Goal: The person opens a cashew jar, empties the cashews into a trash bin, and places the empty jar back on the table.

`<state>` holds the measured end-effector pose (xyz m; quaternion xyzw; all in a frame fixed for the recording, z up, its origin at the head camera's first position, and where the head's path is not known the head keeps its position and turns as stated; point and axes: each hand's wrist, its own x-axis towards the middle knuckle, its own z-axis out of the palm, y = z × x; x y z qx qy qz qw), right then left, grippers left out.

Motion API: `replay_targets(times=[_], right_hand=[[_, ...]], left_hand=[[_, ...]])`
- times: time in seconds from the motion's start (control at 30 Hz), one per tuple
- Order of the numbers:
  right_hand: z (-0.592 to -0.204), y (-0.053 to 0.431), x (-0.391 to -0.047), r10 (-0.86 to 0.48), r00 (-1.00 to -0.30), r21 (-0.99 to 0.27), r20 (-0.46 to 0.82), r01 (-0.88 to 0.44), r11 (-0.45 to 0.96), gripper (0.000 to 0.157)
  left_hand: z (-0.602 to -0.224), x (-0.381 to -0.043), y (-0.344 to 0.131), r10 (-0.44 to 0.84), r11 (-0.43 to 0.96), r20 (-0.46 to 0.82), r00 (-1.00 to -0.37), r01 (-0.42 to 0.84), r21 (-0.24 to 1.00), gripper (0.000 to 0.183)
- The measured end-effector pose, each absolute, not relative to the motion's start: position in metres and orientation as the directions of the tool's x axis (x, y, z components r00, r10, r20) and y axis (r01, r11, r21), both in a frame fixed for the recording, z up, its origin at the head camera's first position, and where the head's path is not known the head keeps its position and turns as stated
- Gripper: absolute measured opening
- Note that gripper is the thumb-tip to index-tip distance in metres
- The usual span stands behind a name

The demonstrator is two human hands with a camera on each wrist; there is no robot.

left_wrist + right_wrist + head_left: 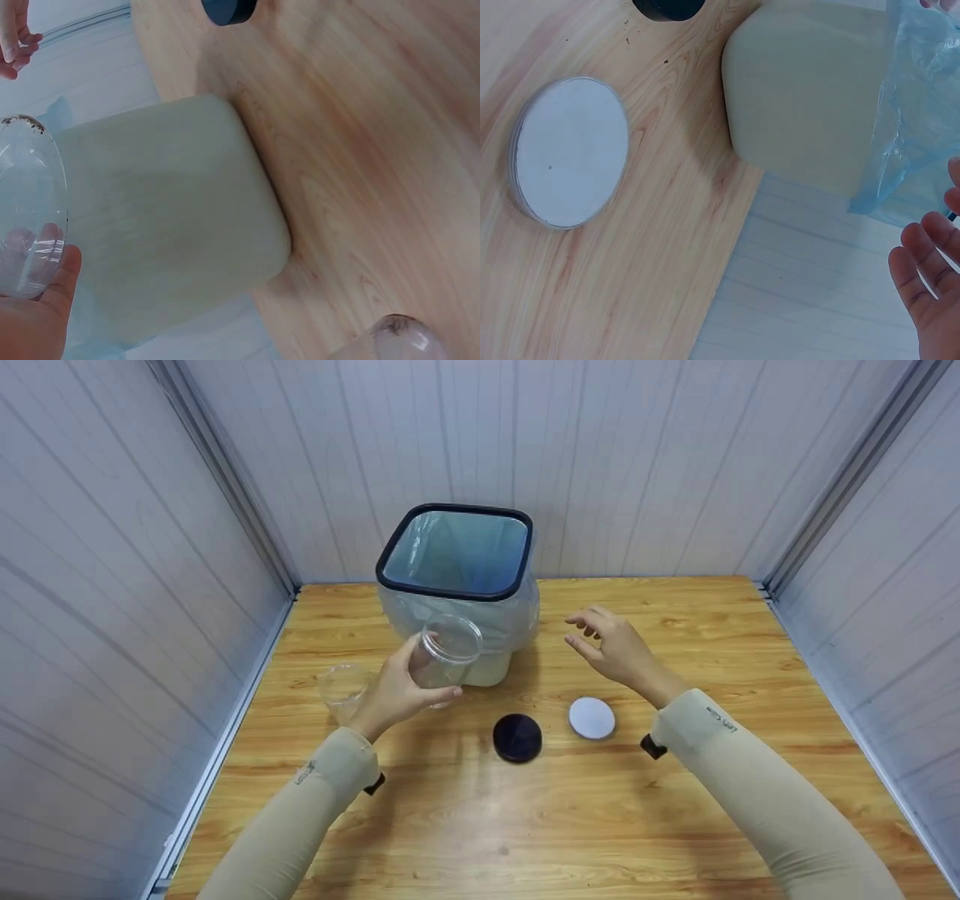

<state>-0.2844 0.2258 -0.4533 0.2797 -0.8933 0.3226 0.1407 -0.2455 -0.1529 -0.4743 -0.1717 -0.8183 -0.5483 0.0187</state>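
In the head view my left hand grips a clear plastic cup in front of the trash bin. The left wrist view shows brown residue on the edge of this cup. A second clear cup stands on the table, partly behind my left hand. My right hand hovers right of the bin, fingers loosely bent and nothing in them. Below it lies a round white lid; a round black lid lies to its left.
The bin has a black square rim and a pale blue plastic bag lining it. It stands near the back wall of the wooden table. Panel walls also close off the left and right sides.
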Motion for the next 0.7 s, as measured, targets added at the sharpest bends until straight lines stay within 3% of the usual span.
replay_targets(times=[0.7], right_hand=[[-0.473,0.234,-0.281,-0.416,-0.818,-0.492,0.398,-0.573,0.656,0.029]], left_hand=[[-0.514,-0.24,-0.144,0.297,0.37,0.194,-0.935,0.3,0.879,0.1]])
